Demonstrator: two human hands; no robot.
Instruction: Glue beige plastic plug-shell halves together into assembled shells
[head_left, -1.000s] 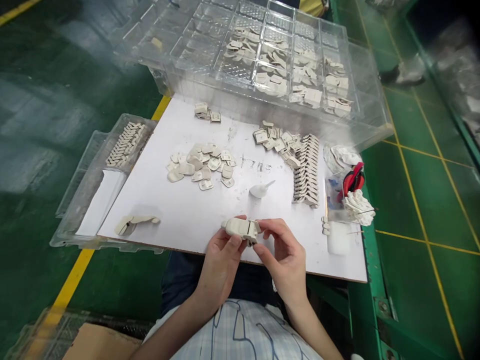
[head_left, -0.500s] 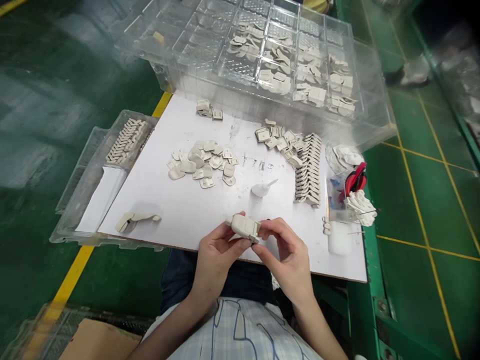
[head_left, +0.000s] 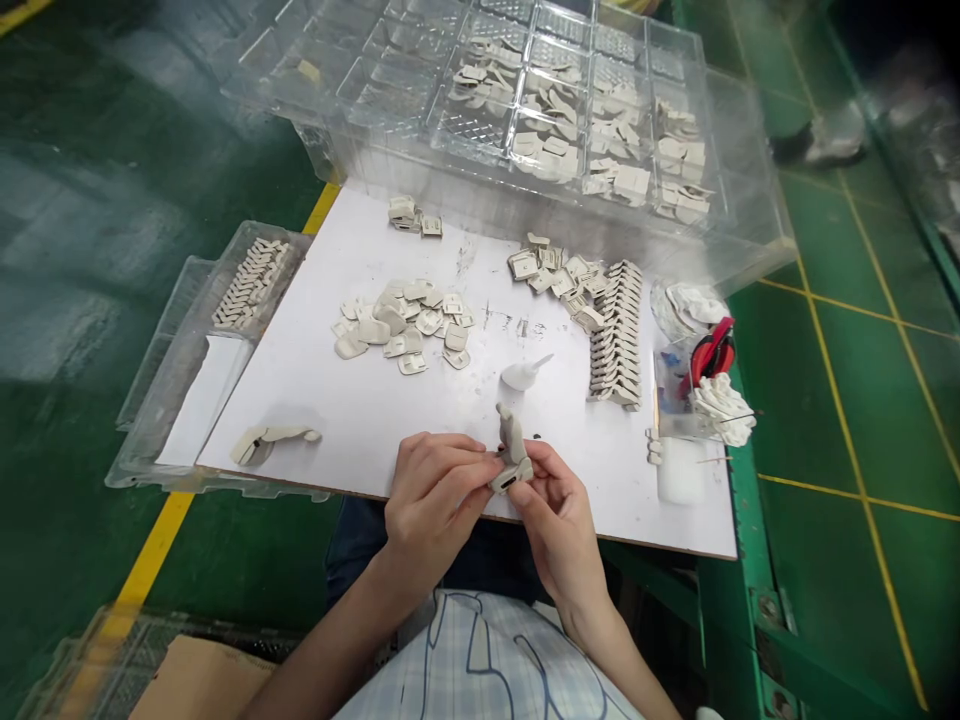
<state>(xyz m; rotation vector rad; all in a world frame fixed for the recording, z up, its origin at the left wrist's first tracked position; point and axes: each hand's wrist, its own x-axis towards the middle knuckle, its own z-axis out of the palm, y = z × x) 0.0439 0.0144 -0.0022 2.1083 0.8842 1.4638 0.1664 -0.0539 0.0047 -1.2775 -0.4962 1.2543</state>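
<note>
A beige plastic part [head_left: 512, 445] stands tilted upright between my hands, just over the board's front edge; a dark slot shows at its lower end. My left hand [head_left: 435, 490] is closed, its fingertips on the part's left side. From the right, my right hand [head_left: 559, 510] pinches the lower end with thumb and fingers. Beyond them a small white squeeze bottle [head_left: 521, 374] with a thin nozzle sits on the board. Loose beige caps [head_left: 409, 320] lie in a pile at left of centre. A similar curved beige part [head_left: 274, 440] rests alone near the left front edge.
Clear compartment trays [head_left: 480, 130] holding beige pieces stand across the back. A row of beige parts [head_left: 616, 340] lines the right, beside loose pieces [head_left: 559, 275]. Red-handled pliers [head_left: 712, 355] and crumpled white cloth [head_left: 724, 410] lie at the right edge. Another clear tray [head_left: 172, 400] adjoins the left side.
The beige part has turned from lying sideways to nearly upright, showing its slotted end. My left fingers have shifted over its left side, and my right hand has moved slightly left.
</note>
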